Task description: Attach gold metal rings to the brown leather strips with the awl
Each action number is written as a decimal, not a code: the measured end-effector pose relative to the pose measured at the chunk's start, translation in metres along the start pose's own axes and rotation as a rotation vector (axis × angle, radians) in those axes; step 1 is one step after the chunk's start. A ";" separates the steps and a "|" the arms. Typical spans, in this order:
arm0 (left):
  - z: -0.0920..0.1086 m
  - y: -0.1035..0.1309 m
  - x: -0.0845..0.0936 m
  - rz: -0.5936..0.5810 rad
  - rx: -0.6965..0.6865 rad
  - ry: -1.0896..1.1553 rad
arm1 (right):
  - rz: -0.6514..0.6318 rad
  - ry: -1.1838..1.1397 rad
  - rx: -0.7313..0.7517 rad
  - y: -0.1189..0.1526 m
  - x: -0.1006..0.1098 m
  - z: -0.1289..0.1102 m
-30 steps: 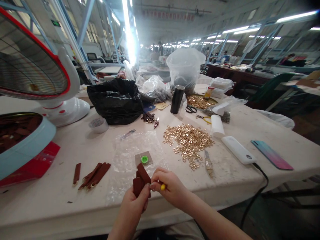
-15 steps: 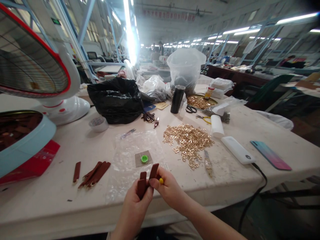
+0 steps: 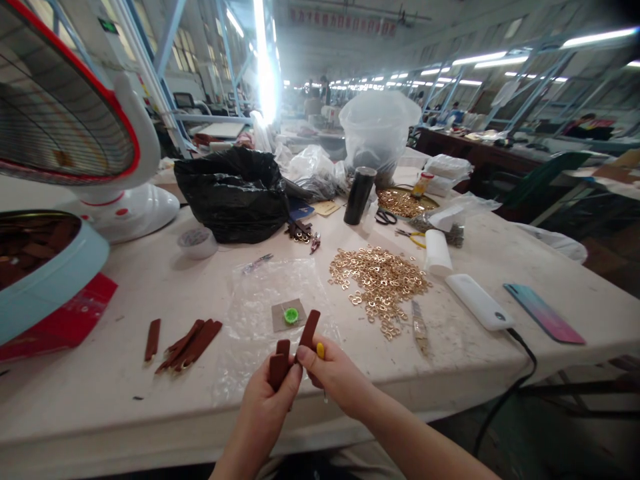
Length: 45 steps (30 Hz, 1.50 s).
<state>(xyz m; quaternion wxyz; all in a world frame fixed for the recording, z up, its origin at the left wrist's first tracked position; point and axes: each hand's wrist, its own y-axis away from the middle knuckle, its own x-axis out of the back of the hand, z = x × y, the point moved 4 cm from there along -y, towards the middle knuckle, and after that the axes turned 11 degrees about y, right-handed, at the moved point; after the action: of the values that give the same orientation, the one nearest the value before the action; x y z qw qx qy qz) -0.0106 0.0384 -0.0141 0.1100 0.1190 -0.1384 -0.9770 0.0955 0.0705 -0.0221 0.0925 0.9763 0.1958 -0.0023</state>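
My left hand (image 3: 265, 400) is closed around brown leather strips (image 3: 278, 370) whose ends stick up past the thumb. Close against it, my right hand (image 3: 343, 377) pinches another brown leather strip (image 3: 310, 327), tilted upward. A yellow-ended tool (image 3: 321, 350) also sits in the right hand; its kind is mostly hidden by the fingers. Just beyond the hands, a bright green round item (image 3: 291, 315) lies on a small grey-brown square on a clear plastic sheet (image 3: 250, 307). Several more brown strips (image 3: 193, 347) with gold-coloured ends lie on the table to the left.
A pile of gold rings (image 3: 380, 280) lies right of centre, beside a power bank (image 3: 477, 303) with a cable and a phone (image 3: 545, 313). At left stand a fan (image 3: 115, 213) and a tin (image 3: 60, 273) of brown pieces. A black bag (image 3: 233, 200) stands behind.
The strip in my right hand has risen slightly and shows more of its length. The yellow-ended tool has turned more upright. Both hands stay close together.
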 end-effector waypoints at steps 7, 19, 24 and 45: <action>-0.005 -0.012 0.012 0.021 0.153 0.180 | 0.286 0.074 0.138 -0.022 0.038 -0.019; -0.006 -0.034 0.041 0.118 0.121 0.196 | 0.485 0.195 0.317 -0.075 0.039 -0.003; -0.008 -0.033 0.043 0.113 0.110 0.204 | 0.454 0.192 0.320 -0.079 0.036 0.002; 0.017 -0.006 0.009 0.054 0.075 0.147 | 0.350 -0.386 0.321 -0.004 0.029 -0.046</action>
<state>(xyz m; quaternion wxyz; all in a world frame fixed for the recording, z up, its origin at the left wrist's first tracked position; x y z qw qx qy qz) -0.0251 0.0455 -0.0015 0.1418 0.1909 -0.1696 -0.9564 0.1191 0.0940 0.0212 -0.0284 0.9789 0.0006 -0.2026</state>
